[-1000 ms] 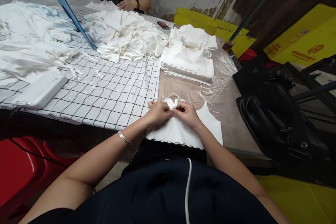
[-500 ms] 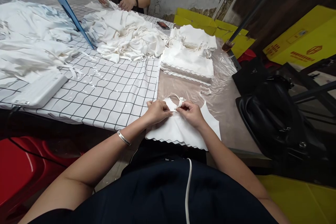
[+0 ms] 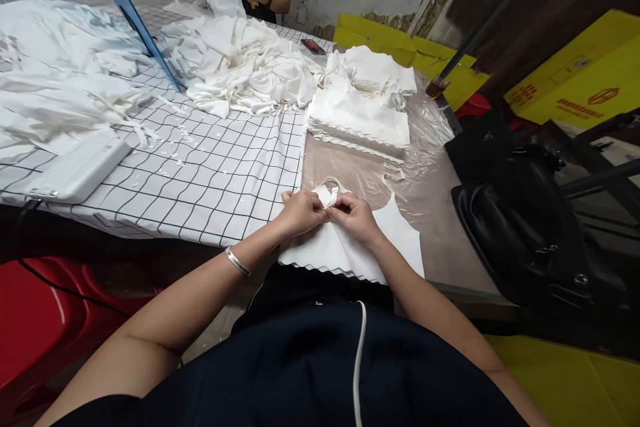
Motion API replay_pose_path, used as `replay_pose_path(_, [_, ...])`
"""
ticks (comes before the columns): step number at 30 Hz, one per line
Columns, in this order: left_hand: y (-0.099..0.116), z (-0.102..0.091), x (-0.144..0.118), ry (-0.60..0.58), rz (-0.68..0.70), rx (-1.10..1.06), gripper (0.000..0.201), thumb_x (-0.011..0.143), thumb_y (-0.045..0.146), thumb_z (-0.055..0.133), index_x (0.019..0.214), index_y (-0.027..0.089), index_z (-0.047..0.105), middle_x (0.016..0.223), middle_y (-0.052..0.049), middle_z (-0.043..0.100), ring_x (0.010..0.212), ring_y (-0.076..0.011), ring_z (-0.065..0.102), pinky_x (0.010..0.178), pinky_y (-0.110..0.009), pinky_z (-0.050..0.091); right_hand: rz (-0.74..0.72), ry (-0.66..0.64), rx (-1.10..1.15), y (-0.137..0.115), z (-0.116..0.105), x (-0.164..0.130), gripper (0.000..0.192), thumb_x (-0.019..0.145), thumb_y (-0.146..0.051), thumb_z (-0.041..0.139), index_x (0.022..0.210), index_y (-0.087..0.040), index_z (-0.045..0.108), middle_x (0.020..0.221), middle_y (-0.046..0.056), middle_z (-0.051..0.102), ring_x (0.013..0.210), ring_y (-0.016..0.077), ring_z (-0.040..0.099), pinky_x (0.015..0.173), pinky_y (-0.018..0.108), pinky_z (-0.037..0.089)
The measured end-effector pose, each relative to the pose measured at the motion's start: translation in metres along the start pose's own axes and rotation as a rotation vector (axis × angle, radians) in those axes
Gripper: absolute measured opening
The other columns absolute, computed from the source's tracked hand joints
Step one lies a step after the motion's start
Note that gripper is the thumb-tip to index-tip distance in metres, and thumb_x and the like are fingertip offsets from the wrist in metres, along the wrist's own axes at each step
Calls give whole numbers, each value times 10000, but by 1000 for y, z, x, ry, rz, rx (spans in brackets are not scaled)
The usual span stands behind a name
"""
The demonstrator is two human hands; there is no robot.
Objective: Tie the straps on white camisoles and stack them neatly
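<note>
Both hands, left hand (image 3: 300, 212) and right hand (image 3: 356, 217), pinch the strap (image 3: 331, 195) of 1 white garment (image 3: 350, 250) at the surface's near edge, apparently knotting it; tightening needs opposed pulls.

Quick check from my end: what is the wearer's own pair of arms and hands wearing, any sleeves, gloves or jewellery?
Both forearms are bare, no sleeves or gloves in view. The left hand has a thin silver bangle at its wrist. The right hand shows no ring or band. A dark garment with a white cord covers the lap.

Table (image 3: 450, 240) under checked cloth (image 3: 210, 173), garments (image 3: 240, 67)
</note>
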State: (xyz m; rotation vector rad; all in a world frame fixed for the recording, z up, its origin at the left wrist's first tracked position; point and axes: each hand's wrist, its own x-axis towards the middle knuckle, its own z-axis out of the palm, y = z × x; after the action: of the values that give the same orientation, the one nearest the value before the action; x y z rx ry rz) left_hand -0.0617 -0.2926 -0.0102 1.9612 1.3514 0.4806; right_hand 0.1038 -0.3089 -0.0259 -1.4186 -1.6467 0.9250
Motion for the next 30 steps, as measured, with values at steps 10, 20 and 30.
replay_pose_path(10, [-4, 2, 1, -19, 52, 11, 206, 804, 315, 673, 668, 160, 671, 788, -39, 693, 969, -252, 576, 933, -459, 268, -80, 10, -179, -8, -11, -3, 124, 681, -216, 663, 607, -208, 564, 717, 5, 552, 730, 169, 531, 717, 323, 435])
replay_pose_path(20, [-24, 16, -68, -52, 688, 455, 502, 949, 474, 481, 1390, 234, 501, 1482, -103, 469, 1403, -304, 356, 1162, -507, 209, 520, -55, 735, -33, -20, 50, 174, 696, -121, 664, 793, -205, 546, 815, 41, 704, 808, 177, 653, 770, 324, 533])
replay_pose_path(30, [-36, 16, -76, -152, 712, 541, 617, 924, 537, 501, 1479, 292, 385, 1523, -62, 418, 1439, -307, 309, 1174, -540, 174, 579, -202, 288, -28, -6, 145, 133, 739, -111, 673, 658, -175, 589, 579, 44, 626, 588, 159, 608, 580, 304, 546])
